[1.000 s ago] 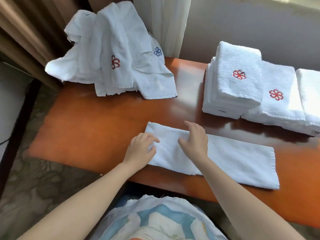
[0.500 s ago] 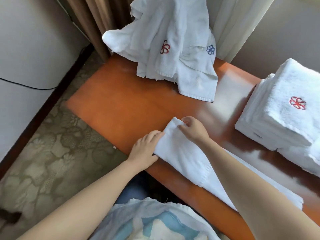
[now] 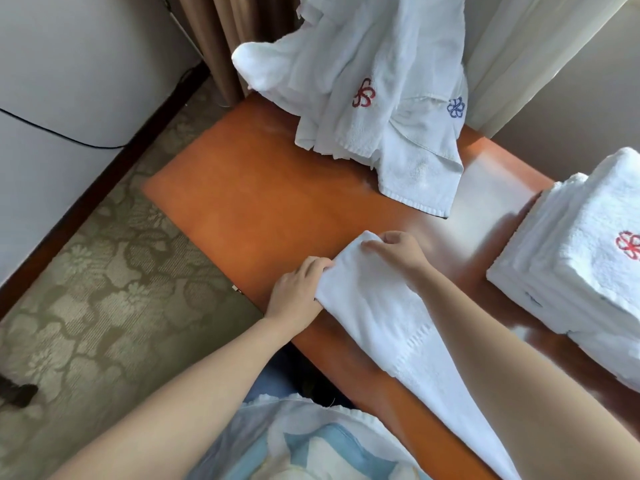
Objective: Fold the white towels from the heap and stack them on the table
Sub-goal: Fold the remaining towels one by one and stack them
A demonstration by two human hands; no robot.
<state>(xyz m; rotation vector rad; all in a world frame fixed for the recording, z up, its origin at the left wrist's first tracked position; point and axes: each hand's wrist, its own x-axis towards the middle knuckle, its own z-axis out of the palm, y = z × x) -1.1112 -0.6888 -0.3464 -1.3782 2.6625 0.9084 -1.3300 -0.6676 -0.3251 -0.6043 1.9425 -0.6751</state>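
A long, narrow folded white towel (image 3: 384,313) lies along the front of the orange wooden table (image 3: 270,202). My left hand (image 3: 298,292) pinches its near left corner. My right hand (image 3: 398,251) pinches the far left corner, and this end is raised slightly off the wood. My right forearm covers much of the towel's right part. The heap of unfolded white towels (image 3: 374,84), with red and blue flower emblems, sits at the table's far edge. A stack of folded white towels (image 3: 581,251) with a red emblem stands at the right.
A brown curtain (image 3: 214,39) and a pale curtain (image 3: 526,46) hang behind the table. Patterned carpet (image 3: 104,289) lies to the left, beside a white panel with a black cable (image 3: 52,133). The table's front edge runs diagonally close to my body.
My hands slid from flat on the towel's middle to its left end and gripped both corners. The end has lifted a little. The camera turned left, so the folded stack moved to the right edge.
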